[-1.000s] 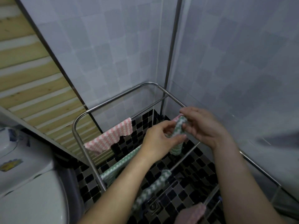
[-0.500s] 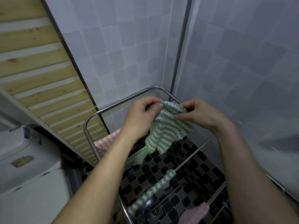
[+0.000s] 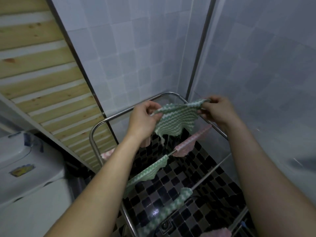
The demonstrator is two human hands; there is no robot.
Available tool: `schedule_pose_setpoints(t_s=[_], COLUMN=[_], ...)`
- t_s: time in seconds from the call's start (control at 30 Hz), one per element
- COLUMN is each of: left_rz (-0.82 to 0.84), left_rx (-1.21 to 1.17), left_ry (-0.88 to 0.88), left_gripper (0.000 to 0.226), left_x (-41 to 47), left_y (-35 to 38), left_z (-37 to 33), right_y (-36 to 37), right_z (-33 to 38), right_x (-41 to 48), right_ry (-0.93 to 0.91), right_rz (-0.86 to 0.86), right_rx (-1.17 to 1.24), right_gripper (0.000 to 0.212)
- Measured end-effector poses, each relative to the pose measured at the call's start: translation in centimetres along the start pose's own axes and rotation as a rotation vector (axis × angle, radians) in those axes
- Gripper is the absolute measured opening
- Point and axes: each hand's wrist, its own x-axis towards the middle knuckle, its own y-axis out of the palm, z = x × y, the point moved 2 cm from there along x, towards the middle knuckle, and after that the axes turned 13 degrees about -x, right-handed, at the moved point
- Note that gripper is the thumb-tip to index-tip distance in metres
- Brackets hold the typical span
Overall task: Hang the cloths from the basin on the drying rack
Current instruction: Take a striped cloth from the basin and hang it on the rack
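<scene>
A green and white zigzag cloth (image 3: 176,118) is stretched out between my two hands above the steel drying rack (image 3: 95,132). My left hand (image 3: 143,120) pinches its left corner and my right hand (image 3: 217,110) pinches its right corner. The cloth drips water. On the rack's rails hang a pink cloth (image 3: 189,144), a green cloth (image 3: 147,173), another green cloth (image 3: 171,207) lower down, and a pink cloth (image 3: 107,153) at the left rail. The basin is not in view.
A white appliance (image 3: 29,177) stands at the left. A slatted wooden panel (image 3: 39,79) leans behind it. Tiled walls (image 3: 136,57) meet in a corner behind the rack. The floor (image 3: 193,173) has dark mosaic tiles and a drain (image 3: 165,225). Another pink cloth (image 3: 217,233) shows at the bottom edge.
My hands moved apart and lifted, unfolding the bunched green cloth until it is spread flat between them. The view tilted upward.
</scene>
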Motion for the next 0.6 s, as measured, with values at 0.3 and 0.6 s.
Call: schedule_pose_setpoints(t_s=[0.3, 0.6], left_rz=[0.087, -0.082], left_rx=[0.271, 0.244], left_ry=[-0.207, -0.097], left_gripper=[0.016, 0.01], left_x=[2.0, 6.0], left_y=[0.8, 0.6], left_z=[6.0, 6.3], right_y=[2.7, 4.9], right_z=[-3.7, -2.7], right_x=[3.9, 7.9], right_ry=[0.07, -0.002], right_rz=[-0.032, -0.21], right_rx=[-0.077, -0.197], right_gripper=[0.025, 0.017])
